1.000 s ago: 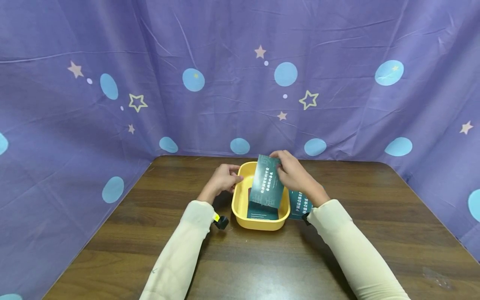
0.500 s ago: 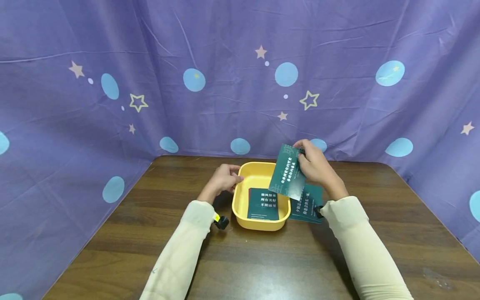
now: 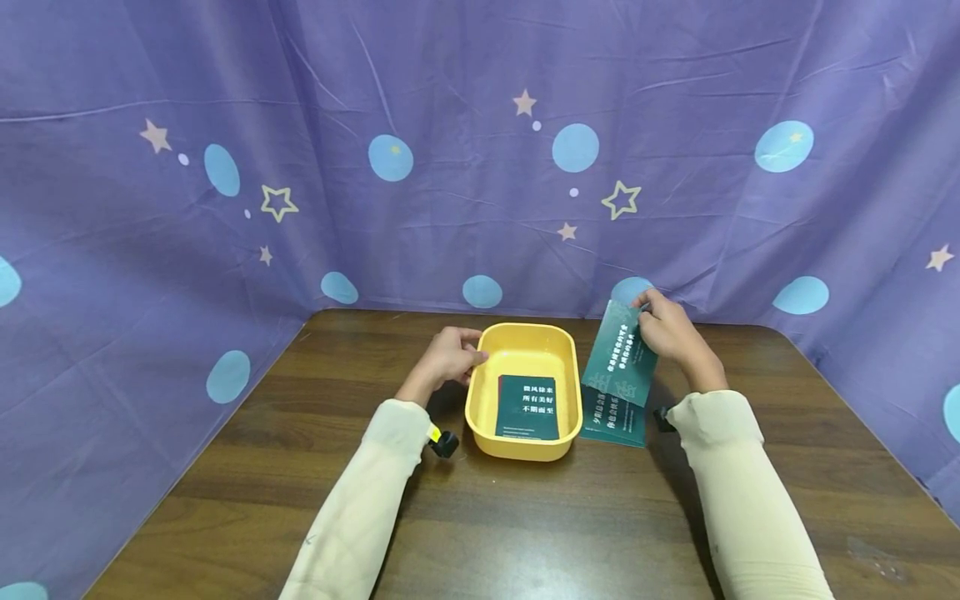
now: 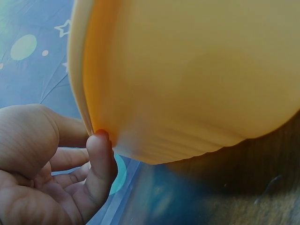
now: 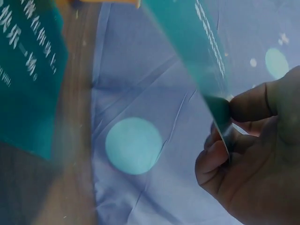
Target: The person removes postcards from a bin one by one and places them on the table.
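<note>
Work looked partway, judging by how the green cards were split up. Left to right: left hand (image 3: pixel 450 357) had the rim of the yellow tray (image 3: pixel 522 450) pinched between thumb and fingers, tray flat on the tabletop (image 3: pixel 525 533). Inside, near end, lay an inner card (image 3: pixel 527 408), text up; reddish edge at its left suggested more underneath, count unclear. Right of the tray, loose cards (image 3: pixel 615 427) lay flat just beside it, overlapping, likely more than one. Above them hung the held card (image 3: pixel 618 354), not yet put down. So: some cards settled on the tabletop, one in mid-air, at least one in the tray.

Right hand (image 3: pixel 670 333) was closed in a pinch, thumb against fingers, on the held card's upper right edge, nothing else in it. Most of that card stuck out to the hand's left and downward, tilted, lower end in front of the loose cards; touching or apart, could not tell. Inner card was well apart from the right hand, nearer the left one but not touched by it.
</note>
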`<state>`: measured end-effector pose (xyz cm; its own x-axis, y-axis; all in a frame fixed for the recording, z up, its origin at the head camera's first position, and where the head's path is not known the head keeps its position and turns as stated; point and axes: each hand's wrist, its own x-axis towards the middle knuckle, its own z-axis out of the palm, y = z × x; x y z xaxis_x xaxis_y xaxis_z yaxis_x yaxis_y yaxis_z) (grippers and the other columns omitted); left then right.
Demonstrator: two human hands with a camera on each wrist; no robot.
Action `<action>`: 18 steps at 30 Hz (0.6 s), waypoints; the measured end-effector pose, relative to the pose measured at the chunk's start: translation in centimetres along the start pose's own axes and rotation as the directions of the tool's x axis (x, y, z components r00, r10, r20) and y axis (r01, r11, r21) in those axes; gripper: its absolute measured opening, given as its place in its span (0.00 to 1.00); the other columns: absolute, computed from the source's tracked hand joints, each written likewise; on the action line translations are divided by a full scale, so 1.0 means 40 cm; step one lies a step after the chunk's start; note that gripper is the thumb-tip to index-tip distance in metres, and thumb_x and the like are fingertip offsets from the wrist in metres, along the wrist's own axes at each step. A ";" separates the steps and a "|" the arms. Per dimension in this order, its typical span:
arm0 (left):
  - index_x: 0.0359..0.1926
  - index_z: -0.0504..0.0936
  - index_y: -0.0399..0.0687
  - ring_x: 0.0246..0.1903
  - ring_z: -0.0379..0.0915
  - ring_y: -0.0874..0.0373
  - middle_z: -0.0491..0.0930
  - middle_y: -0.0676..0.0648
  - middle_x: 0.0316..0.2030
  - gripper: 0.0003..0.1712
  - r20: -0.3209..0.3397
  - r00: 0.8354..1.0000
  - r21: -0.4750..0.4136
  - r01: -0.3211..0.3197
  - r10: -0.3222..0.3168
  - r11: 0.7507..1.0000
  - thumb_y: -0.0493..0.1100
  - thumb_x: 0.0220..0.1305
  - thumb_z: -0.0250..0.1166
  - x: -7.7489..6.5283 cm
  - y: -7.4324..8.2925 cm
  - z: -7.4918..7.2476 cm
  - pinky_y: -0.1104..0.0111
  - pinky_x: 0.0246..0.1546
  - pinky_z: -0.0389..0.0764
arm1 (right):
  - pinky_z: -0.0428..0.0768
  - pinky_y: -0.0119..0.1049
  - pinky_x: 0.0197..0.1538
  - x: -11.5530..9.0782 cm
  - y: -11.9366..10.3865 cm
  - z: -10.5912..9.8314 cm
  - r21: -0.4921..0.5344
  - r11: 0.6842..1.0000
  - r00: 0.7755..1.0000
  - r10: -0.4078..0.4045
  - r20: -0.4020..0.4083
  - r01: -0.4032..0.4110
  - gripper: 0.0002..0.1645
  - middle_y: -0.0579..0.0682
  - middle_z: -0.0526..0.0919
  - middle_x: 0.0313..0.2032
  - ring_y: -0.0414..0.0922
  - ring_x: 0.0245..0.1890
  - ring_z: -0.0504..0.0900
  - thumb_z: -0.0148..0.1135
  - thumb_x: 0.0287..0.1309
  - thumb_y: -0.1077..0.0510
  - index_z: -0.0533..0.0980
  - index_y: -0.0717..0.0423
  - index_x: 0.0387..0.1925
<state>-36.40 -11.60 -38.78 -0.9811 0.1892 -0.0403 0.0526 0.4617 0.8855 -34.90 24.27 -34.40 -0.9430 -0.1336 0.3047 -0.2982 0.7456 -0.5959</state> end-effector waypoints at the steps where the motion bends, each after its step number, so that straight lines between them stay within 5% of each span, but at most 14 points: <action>1: 0.64 0.72 0.38 0.22 0.80 0.50 0.81 0.35 0.37 0.27 -0.001 1.000 0.002 -0.002 0.002 1.000 0.35 0.65 0.64 0.000 0.000 0.000 0.60 0.23 0.86 | 0.74 0.47 0.42 0.000 0.008 -0.001 -0.011 1.000 1.000 0.005 0.015 -0.005 0.18 0.64 0.75 0.45 0.56 0.42 0.73 0.34 0.66 0.64 0.68 0.64 0.51; 11: 0.64 0.71 0.38 0.20 0.79 0.53 0.82 0.35 0.37 0.27 0.013 1.000 0.007 -0.003 0.003 1.000 0.36 0.65 0.64 -0.001 0.002 -0.002 0.59 0.24 0.86 | 0.72 0.39 0.38 0.003 0.066 0.033 -0.040 0.999 0.978 0.026 0.205 -0.019 0.15 0.60 0.73 0.40 0.54 0.41 0.71 0.36 0.65 0.64 0.69 0.62 0.45; 18: 0.65 0.72 0.39 0.19 0.77 0.56 0.81 0.38 0.35 0.27 0.006 1.000 0.030 0.007 -0.008 1.000 0.37 0.65 0.65 -0.002 0.003 -0.002 0.64 0.20 0.85 | 0.69 0.39 0.40 -0.014 0.080 0.074 0.116 0.972 0.909 0.143 0.391 -0.203 0.16 0.59 0.66 0.46 0.53 0.46 0.65 0.33 0.66 0.65 0.66 0.63 0.49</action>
<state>-36.33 -11.62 -38.65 -0.9804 0.1905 -0.0496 0.0509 0.4889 0.8709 -35.77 24.81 -38.68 -0.9579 -0.2697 -0.0985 -0.1157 0.6765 -0.7273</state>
